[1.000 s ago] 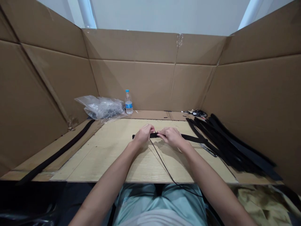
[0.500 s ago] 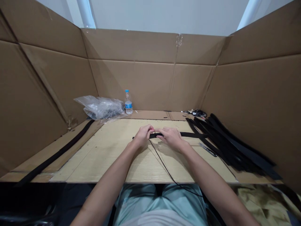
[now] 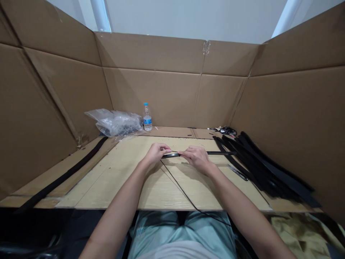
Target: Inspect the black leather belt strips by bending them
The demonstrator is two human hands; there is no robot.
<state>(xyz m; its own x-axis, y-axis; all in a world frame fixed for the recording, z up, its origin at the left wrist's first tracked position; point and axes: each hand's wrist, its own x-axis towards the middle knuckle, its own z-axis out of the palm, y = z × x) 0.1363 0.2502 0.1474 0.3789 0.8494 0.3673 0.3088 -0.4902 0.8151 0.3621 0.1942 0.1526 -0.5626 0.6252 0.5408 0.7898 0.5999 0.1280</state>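
Observation:
A narrow black strip [image 3: 171, 155] lies across the board in front of me, its right part reaching toward the pile of strips. My left hand [image 3: 156, 153] is closed at the strip's left part, pinching a thin black cord [image 3: 178, 180]. That cord hangs from beneath this hand, crosses the board and drops over the front edge toward my lap. A short stretch of it runs between the two hands just above the strip. My right hand [image 3: 196, 156] pinches the strip near its middle, thumb and fingers pressed together.
Black strips [image 3: 258, 169] are piled at the right, with small thread snips [image 3: 238, 172] beside them. One long strip [image 3: 67, 174] lies at the left. Along the back are a plastic bag [image 3: 115, 122], a water bottle [image 3: 147, 118] and a cord tangle [image 3: 228, 131]. Cardboard walls [image 3: 151, 86] enclose three sides.
My left hand has moved left, away from my right hand, drawing the cord along. The strip between the hands has turned and shows a shinier, narrower face.

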